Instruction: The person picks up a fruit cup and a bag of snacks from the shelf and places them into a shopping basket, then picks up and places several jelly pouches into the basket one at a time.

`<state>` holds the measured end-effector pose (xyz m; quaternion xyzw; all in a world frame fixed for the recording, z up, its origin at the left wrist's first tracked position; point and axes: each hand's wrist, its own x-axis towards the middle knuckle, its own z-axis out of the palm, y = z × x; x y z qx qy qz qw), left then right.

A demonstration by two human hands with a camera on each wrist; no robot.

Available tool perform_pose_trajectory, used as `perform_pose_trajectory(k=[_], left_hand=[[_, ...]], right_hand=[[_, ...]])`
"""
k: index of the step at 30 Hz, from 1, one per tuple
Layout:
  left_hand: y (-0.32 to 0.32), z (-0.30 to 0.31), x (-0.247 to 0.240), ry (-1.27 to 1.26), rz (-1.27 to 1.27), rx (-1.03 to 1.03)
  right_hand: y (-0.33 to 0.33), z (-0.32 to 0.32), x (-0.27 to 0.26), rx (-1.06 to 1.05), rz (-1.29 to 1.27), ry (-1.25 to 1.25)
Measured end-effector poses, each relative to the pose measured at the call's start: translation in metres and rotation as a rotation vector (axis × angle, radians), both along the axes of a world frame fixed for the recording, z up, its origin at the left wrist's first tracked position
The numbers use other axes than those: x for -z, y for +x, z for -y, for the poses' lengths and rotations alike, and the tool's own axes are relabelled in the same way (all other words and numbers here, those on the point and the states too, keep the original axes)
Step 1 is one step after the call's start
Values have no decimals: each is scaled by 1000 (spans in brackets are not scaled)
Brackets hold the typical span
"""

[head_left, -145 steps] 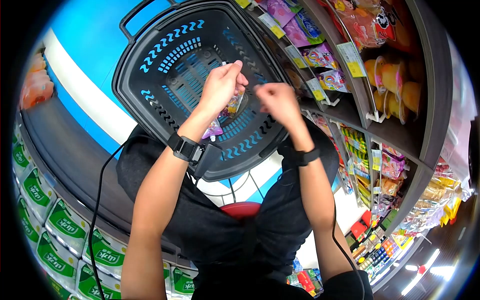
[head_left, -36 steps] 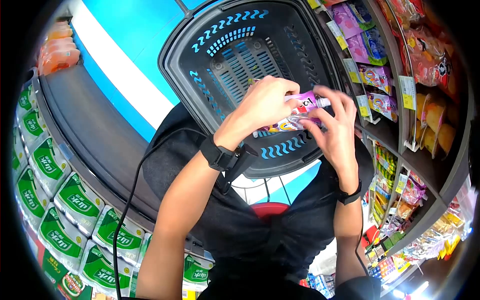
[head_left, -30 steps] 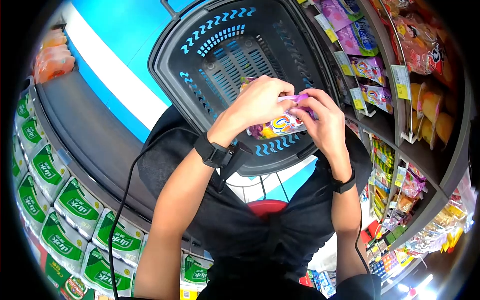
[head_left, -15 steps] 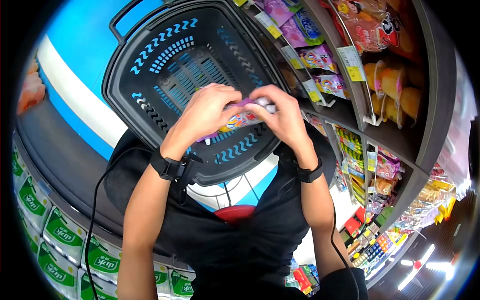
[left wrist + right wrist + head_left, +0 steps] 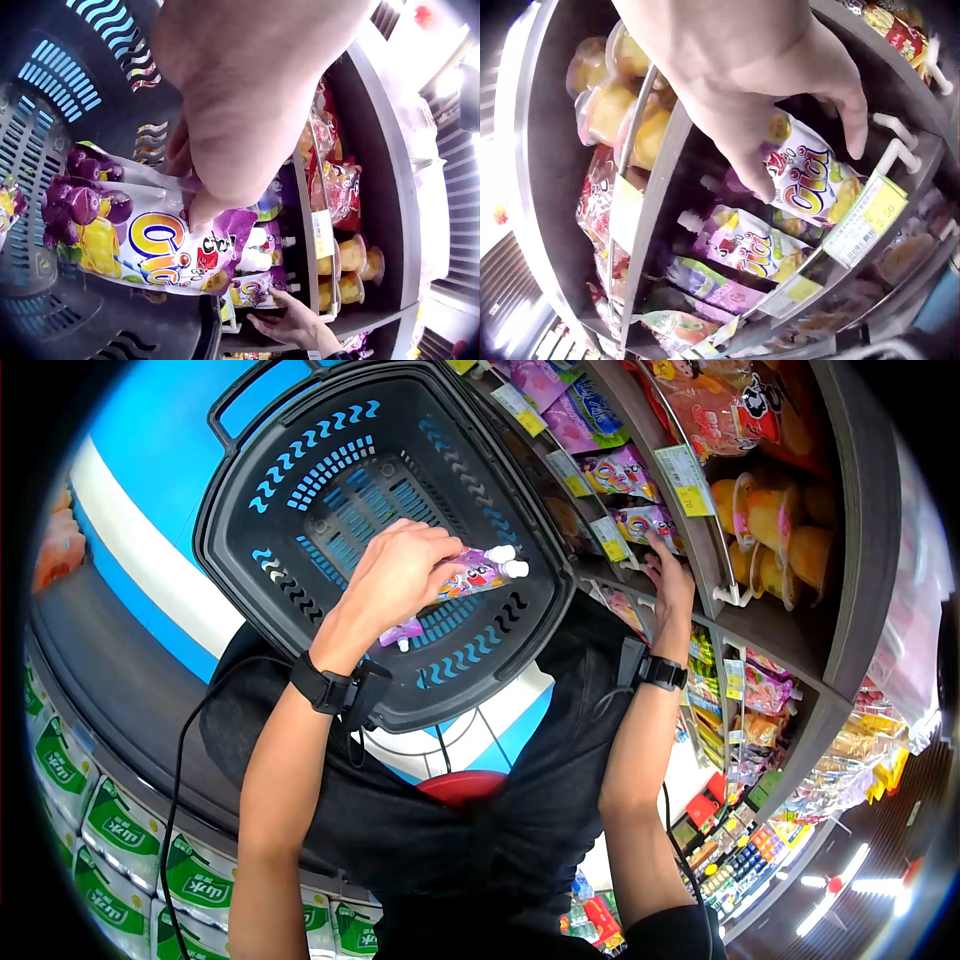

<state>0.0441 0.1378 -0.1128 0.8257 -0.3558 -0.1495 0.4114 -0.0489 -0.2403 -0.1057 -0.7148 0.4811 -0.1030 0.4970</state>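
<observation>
My left hand (image 5: pixel 405 565) grips spouted jelly pouches (image 5: pixel 142 232) over the shopping basket (image 5: pixel 225 550). They are stacked flat, with grape pictures on the front pouch and two white caps (image 5: pixel 515 568) sticking out to the right in the head view. Below that hand, a purple spouted end (image 5: pixel 402 632) shows, partly hidden by the hand. My right hand (image 5: pixel 670 580) reaches into the shelf, its thumb and fingers spread on either side of a jelly pouch (image 5: pixel 810 169). A fingertip overlaps the pouch's edge in the right wrist view.
More jelly pouches (image 5: pixel 742 244) lie beside it, behind a rail with price tags (image 5: pixel 866 221). Jelly cups (image 5: pixel 780 525) and red snack bags (image 5: pixel 720 405) fill the neighbouring compartment. Green-and-white packs (image 5: pixel 125 820) line the left side. Another pouch (image 5: pixel 11 202) lies in the basket.
Both hands were together on the pouches over the basket half a second ago. My right hand has since let go and moved right to the shelf; my left hand keeps its hold.
</observation>
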Motion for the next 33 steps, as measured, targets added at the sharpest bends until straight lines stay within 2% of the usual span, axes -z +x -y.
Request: perform_pose_trajectory(k=[1,4,8,11,14,17,20,23,26,27,30,33], left_hand=[[-1,0,1,7,3,12],[0,2,1,17,-22,39],[2,1,2,49,-15,63],[1,3,2,33,11,31],[1,4,4,28,15,32],[1,5,6,24,18,45],[0,5,3,75,-5,67],[0,5,6,40,-8,66],[0,6,3,22,-22,92],[0,6,3,21,-24,101],[-1,6,6,0,-25,124],[-2,6,7,-35,-14,125]], right_hand=[[2,4,3,62,56,60],[7,12,12,-69,244,-91],[4,22,17,-61,219,-41],[5,14,15,31,170,-118],[3,11,17,39,190,-130],[-1,15,22,17,171,-263],[1,-7,3,100,86,-228],[-23,19,36,-61,-39,-508],[-13,-40,-6,-210,-265,-775],[-12,-46,-5,-249,-268,-843],[-10,-69,-16,-301,-368,-915],[-10,-78,-32,-347,-368,-876]])
